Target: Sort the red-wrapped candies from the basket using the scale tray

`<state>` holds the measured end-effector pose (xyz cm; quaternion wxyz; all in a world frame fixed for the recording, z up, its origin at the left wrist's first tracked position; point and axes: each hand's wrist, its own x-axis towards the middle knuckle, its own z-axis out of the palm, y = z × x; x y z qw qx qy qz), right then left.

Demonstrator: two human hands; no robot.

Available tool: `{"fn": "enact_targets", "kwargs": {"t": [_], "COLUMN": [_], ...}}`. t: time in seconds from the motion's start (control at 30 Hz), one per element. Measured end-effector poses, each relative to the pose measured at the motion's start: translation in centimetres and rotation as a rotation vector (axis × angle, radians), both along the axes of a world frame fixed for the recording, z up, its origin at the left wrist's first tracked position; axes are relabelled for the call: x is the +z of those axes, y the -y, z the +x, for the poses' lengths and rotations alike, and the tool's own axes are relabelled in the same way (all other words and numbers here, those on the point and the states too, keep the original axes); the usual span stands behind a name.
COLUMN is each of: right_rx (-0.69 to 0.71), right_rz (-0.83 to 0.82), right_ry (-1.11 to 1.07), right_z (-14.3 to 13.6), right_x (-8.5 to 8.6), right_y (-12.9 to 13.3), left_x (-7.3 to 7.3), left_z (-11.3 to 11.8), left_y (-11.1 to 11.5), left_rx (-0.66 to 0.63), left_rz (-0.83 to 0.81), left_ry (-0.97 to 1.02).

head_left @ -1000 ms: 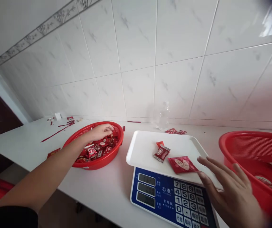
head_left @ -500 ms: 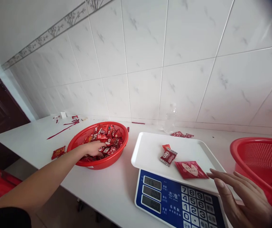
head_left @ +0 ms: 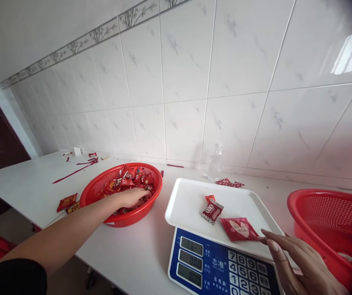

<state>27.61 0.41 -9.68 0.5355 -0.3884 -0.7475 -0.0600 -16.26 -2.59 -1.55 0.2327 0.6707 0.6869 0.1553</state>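
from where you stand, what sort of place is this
Probably a small packing or weighing room. A blue-and-white electronic scale with a white plastic tray sits on a white table, beside a red perforated plastic basket of small wrapped packets.

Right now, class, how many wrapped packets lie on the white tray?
3: a large pink-red one near the right hand, a checkered-edged one towards the middle, and an orange-red one partly hidden behind it. Another could lie hidden beneath.
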Motion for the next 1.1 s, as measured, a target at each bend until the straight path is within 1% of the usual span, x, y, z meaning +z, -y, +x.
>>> {"fn": "enact_targets", "kwargs": {"t": [0.07,0.13,0.2,0.3,0.37,0.47,0.6,0.7,0.87,0.97,1.1], "right_rx": [0.0,-0.006,-0.006,0.002,0.012,0.019,-0.002,-0.02,-0.05,-0.041,-0.019], "right_rz": [0.043,0.077,0.087,0.07,0.055,0.065,0.099,0.086,0.098,0.116,0.104], "right_ry": [0.032,0.057,0.06,0.051,0.037,0.037,0.059,0.054,0.07,0.075,0.07], "right_z": [-0.1,-0.1,-0.1,0.0,0.0,-0.1,-0.3,-0.5,-0.7,-0.8,-0.9], "right_x": [0.3,0.5,0.5,0.1,-0.1,-0.1,0.4,1.0,1.7,2.0,2.2], "right_y": [0.1,0.1,0.1,0.0,-0.1,-0.2,0.0,0.3,0.7,0.7,0.8], "left_x": [0.0,0.3,1.0,2.2,3.1,4.0,4.4,4.3,4.3,4.4,4.3], "left_z": [-0.2,-0.6,-1.0,-1.1,-0.8,0.2,1.9,3.7,7.4,9.8,13.0], "left_y": [-0.3,-0.5,-0.7,-0.5,-0.1,0.6,0.8,0.4,-0.4,-0.8,-1.7], "left_rx": [0.018,0.041,0.086,0.192,0.247,0.263,0.233,0.169,0.008,-0.071,-0.121], "left_rz": [0.025,0.056,0.09,0.123,0.135,0.132,0.101,0.073,0.031,0.005,-0.03], "left_ry": [0.03,0.055,0.08,0.138,0.203,0.336,0.512,0.602,0.691,0.726,0.778]}}
